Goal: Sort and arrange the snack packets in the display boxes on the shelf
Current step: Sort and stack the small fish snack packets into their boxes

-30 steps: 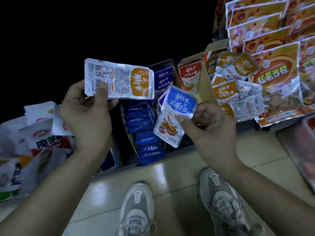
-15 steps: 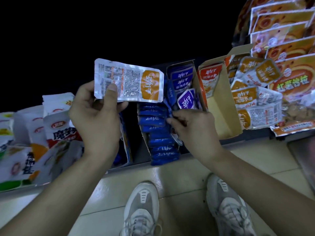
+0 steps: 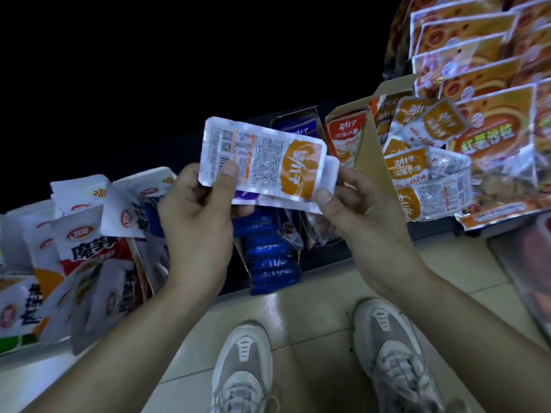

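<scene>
Hands: left (image 3: pixel 198 216), right (image 3: pixel 362 216); both pinch glossy rectangular orange packet (image 3: pixel 262 159).

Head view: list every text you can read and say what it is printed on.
"劲仔" on the orange packet held up, turned sideways.
"劲仔 深海小鱼" on the red packet in the cardboard box.
"劲仔 深海小鱼" on the yellow packet.
"魔芋" on the white bag.
"红薯" on the big orange bag; its other characters are unclear.
Too small: the held packet's fine print. Blurred: the blue packets.

L hand (image 3: pixel 196 222) + R hand (image 3: pixel 366 216) | both pinch orange pkt (image 3: pixel 262 162) | above blue pkts (image 3: pixel 272 269)
</scene>
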`<act>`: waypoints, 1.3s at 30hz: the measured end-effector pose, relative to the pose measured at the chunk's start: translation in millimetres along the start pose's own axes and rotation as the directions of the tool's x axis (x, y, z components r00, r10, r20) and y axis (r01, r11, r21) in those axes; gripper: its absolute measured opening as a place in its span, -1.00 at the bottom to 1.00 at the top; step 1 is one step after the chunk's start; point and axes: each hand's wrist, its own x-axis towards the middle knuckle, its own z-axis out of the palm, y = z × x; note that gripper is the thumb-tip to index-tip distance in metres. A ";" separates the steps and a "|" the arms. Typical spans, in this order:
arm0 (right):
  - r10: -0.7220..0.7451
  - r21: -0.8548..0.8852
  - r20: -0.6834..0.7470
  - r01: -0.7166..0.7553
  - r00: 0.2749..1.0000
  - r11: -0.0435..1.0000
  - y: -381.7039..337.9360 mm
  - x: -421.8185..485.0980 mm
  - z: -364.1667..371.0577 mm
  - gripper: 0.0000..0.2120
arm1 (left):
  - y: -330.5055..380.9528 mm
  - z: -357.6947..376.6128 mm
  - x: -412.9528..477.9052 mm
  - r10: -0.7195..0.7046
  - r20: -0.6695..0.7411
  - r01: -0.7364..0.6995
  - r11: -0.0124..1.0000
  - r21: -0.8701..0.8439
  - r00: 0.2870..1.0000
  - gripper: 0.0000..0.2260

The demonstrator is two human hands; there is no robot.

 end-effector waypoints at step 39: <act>0.100 0.276 -0.258 -0.026 0.961 0.961 9.5 -34.4 -88.7 -0.90 | -11.5 99.3 -44.7 -0.109 0.367 0.068 0.990 0.123 0.924 -0.95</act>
